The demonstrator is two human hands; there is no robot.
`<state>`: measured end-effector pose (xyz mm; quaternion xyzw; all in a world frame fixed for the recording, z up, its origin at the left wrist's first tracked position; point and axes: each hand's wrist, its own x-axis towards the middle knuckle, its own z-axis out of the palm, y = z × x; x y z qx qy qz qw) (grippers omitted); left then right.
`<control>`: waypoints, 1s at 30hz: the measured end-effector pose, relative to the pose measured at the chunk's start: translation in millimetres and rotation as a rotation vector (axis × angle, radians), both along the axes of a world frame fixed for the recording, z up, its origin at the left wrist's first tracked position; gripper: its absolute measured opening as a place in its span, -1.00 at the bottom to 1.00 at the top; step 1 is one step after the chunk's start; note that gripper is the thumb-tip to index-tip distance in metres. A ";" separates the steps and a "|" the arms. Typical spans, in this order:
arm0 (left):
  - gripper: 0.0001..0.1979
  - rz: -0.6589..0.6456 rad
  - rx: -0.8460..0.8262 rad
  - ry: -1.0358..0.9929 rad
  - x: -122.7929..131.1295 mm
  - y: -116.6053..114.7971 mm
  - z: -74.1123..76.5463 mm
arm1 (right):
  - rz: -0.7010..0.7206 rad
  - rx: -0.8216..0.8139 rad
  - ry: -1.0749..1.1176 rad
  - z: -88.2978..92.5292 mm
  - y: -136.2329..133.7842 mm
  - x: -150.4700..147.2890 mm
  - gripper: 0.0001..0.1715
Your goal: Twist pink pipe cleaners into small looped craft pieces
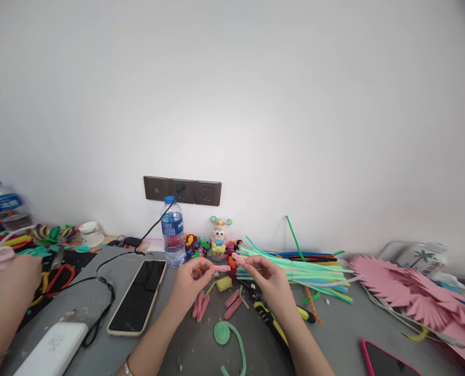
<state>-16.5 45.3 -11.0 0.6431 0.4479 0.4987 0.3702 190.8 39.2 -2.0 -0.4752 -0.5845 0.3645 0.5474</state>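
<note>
My left hand (189, 284) pinches a small pink pipe-cleaner loop (222, 268) between thumb and fingers. Another pink pipe-cleaner loop (238, 258) is gripped by my right hand (269, 282), its tip pointing up and left. A narrow gap separates the two loops. On the grey table below lie more pink loops, a pair at the left (203, 305) and a pair at the right (233, 308). Between them is a yellow-green coiled piece (223, 283). Nearer me rests a green pipe-cleaner spiral (222, 332) with a curved tail. Yellow-and-black pliers (269, 318) lie partly beneath my right forearm.
Behind my hands are a water bottle (172, 232), a small figurine (219, 239) and a bundle of green pipe cleaners (299, 271). A phone (138, 297) and white power bank (52, 350) lie left; pink folded paper (400, 292) lies right. Another person's hand (13, 282) works at far left.
</note>
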 end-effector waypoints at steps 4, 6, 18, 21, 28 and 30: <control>-0.82 -0.003 0.003 0.037 1.0 -0.2 -3.2 | -0.025 0.135 -0.138 1.2 -1.6 -5.7 -0.63; -0.82 0.003 0.005 0.038 1.2 -0.4 -3.4 | -0.033 0.225 -0.211 2.0 -2.6 -9.2 -0.68; -0.82 -0.065 0.006 -0.032 1.9 0.0 -8.0 | -0.001 0.320 -0.415 -0.1 -6.1 -19.0 -0.87; -0.82 -0.074 -0.009 -0.043 2.8 -1.2 -5.4 | 0.008 0.308 -0.432 -0.5 -6.5 -19.3 -0.89; -0.83 -0.111 -0.105 -0.139 2.8 -1.6 0.6 | 0.028 0.310 -0.425 -3.8 -5.2 -19.8 -0.89; -0.81 -0.112 -0.113 -0.147 2.0 -1.7 0.8 | 0.036 0.308 -0.430 -3.4 -5.4 -19.7 -0.90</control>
